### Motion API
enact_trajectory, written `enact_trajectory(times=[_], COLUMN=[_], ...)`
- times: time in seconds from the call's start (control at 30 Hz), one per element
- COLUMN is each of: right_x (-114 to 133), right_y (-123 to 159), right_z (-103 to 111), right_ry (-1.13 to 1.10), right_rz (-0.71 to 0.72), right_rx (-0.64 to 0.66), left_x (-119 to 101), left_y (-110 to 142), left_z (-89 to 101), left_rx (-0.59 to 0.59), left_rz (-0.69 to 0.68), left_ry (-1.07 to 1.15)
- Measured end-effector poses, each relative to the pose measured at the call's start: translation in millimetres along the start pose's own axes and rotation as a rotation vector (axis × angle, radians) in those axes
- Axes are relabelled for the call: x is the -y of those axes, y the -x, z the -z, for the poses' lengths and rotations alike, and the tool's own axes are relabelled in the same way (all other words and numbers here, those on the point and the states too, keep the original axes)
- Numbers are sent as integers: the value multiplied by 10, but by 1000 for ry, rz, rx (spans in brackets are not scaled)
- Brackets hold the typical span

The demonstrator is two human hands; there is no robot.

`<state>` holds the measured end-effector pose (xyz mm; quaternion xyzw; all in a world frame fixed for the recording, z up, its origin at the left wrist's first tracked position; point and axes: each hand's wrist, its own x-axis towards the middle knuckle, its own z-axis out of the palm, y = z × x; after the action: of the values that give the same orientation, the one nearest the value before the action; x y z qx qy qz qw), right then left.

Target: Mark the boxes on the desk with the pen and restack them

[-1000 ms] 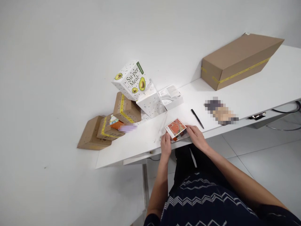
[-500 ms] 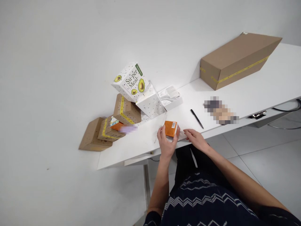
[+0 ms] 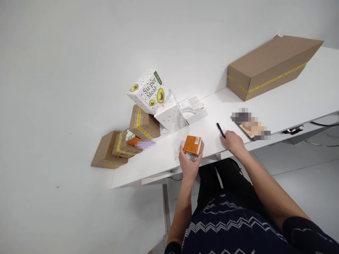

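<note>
My left hand [image 3: 189,165] is closed around the near sides of a small orange box [image 3: 191,145], thumb on the right and fingers on the left. A white barcode label shows on the box's upper face. To the right, my right hand [image 3: 234,144] has its fingers closed on the lower end of a black pen [image 3: 220,129]. The pen's upper part points away from me, toward the wall. A pixelated flat item [image 3: 251,127] lies just right of my right hand.
Left of centre stand stacked brown cartons [image 3: 144,121], a white avocado-print box [image 3: 149,91] and a flatter white box [image 3: 193,109]. A long brown carton [image 3: 270,67] sits at the back right of the white table [image 3: 143,169], against the wall.
The orange box has been turned from its picture face to its barcode face and is now in my left hand alone. My right hand left it and moved right onto the pen.
</note>
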<state>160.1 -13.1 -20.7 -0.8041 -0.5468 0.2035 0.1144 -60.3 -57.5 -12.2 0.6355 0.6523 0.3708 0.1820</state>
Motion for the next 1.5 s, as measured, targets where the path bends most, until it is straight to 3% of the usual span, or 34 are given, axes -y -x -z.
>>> enact_trajectory(times=[0.07,0.13,0.2,0.33,0.43,0.53,0.7,0.93,1.27,1.5], right_x=[-36,-97,-163,-246,-249,-177,141,531,627,637], right_y=[-44,-49,-9,137,216,268,361,320,291,312], right_z=[-13,-15,-1,79,173,261,303,169,-5,-6], right_ry=[-41,-167,-422,-1156,-1499,-1601,-1470,-1185,-714,-613], right_rz=[17,45,57,-2,-17,37,190,288,437,425], right_rx=[23,27,25,102,160,156,-18,-25,-77,-40], left_x=[-4,8,51,195,264,250,142,44,37,54], left_y=[-19,-57,-96,-97,-22,48,51,5,14,19], left_z=[0,-6,-30,-149,-239,-263,-220,-298,-362,-370], left_rx=[-23,-39,-22,35,81,112,108,18,27,30], left_rz=[29,-57,-263,-640,-705,-676,-624,-492,-479,-472], left_ry=[-33,-54,-94,-162,-132,-84,66,82,28,34])
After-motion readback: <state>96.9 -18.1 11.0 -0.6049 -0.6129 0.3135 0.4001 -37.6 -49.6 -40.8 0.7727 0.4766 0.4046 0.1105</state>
